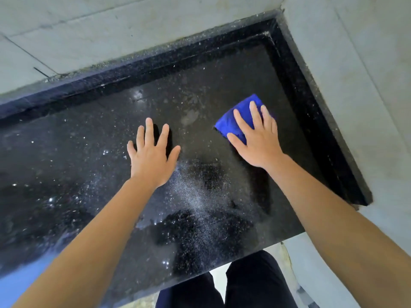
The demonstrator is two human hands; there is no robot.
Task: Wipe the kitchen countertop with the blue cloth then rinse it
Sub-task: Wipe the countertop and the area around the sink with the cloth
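Observation:
The blue cloth [236, 118] lies folded on the black speckled countertop [89, 156], toward its far right corner. My right hand [258, 138] presses flat on the cloth with straight, spread fingers, and the cloth's near part is hidden under the palm. To the left of it, my left hand [151, 154] rests flat on the bare counter with fingers spread and holds nothing. The stone looks wet and glossy, with pale dusty smears in the middle near the front edge.
A raised black stone lip [155, 61] runs along the back and right side of the counter, against grey walls [111, 25]. The counter's front edge [222, 263] is below, with my dark-trousered legs [255, 283] beyond it.

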